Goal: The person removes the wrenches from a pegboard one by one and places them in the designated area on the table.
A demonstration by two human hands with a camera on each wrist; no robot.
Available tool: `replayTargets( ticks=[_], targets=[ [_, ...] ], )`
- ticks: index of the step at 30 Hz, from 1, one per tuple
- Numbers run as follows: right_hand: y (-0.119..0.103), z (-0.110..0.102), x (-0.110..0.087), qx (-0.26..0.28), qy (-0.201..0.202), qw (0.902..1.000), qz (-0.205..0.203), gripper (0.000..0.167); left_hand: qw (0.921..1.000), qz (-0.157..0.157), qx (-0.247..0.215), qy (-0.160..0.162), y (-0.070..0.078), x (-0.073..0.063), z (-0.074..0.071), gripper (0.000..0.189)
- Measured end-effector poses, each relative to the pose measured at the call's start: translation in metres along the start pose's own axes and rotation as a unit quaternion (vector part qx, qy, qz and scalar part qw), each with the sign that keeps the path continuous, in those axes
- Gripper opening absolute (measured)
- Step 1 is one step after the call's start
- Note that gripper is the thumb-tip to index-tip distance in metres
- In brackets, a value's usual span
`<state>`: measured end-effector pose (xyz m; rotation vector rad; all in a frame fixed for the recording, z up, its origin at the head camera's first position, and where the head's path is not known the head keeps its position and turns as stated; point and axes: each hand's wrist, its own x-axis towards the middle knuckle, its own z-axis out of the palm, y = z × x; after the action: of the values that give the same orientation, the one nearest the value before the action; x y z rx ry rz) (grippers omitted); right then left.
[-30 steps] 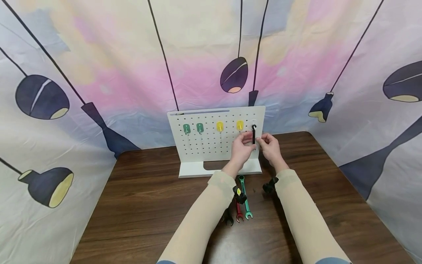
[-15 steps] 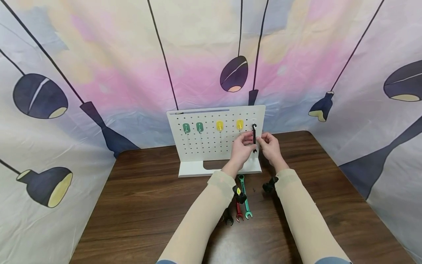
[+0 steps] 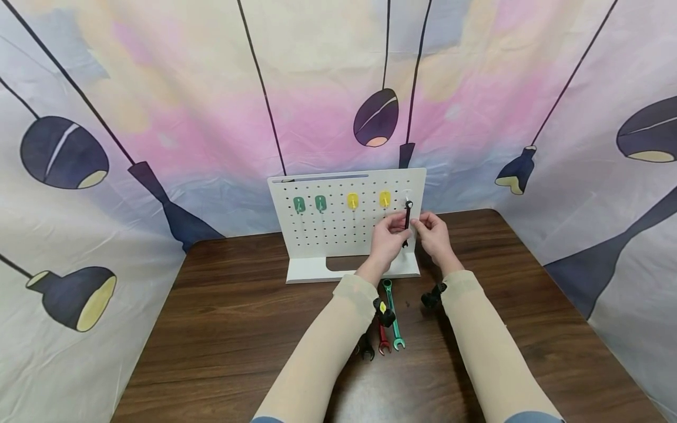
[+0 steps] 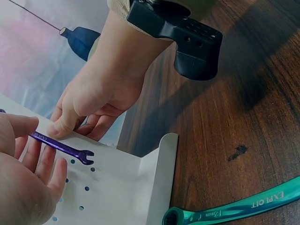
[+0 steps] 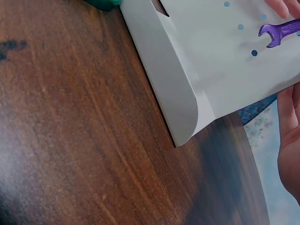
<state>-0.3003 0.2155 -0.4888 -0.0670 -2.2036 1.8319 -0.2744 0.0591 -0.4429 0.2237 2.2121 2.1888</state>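
Observation:
A white pegboard stand [image 3: 338, 226] stands upright on the table. In front of its right end a small purple wrench [image 4: 65, 147], dark in the head view, hangs nearly vertical, its ring end up by a clear hook [image 3: 406, 194]. My left hand [image 3: 388, 239] pinches the wrench's shank between thumb and fingers; the open-ended jaw points down below them. Whether the ring is on the hook cannot be told. My right hand [image 3: 435, 239] grips the board's right edge, thumb in front and fingers behind, as the left wrist view shows.
Green hooks [image 3: 320, 204] and yellow hooks [image 3: 352, 201] line the board's upper part. On the table in front lie a green wrench [image 3: 394, 317], a red wrench [image 3: 384, 339] and a black wrench [image 3: 367, 349], partly under my left forearm. A patterned cloth [image 3: 211, 117] hangs behind.
The purple wrench has tilted a little: its ring end has turned toward me and its lower end has swung slightly left. Both hands have stayed in place.

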Motion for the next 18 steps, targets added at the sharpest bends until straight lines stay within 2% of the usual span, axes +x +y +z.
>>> replayTargets(
  ticks=[9, 18],
  targets=[
    [-0.0003, 0.0011, -0.0003, -0.004, -0.01, 0.9999, 0.004, 0.026, 0.9999, -0.01, 0.011, 0.007, -0.0041, -0.0038, -0.0012, 0.021],
    [0.0003, 0.0005, -0.0001, -0.001, -0.005, 1.0, 0.003, 0.018, 0.9994, -0.018, -0.03, -0.001, -0.0031, -0.0086, -0.0008, 0.015]
  ],
)
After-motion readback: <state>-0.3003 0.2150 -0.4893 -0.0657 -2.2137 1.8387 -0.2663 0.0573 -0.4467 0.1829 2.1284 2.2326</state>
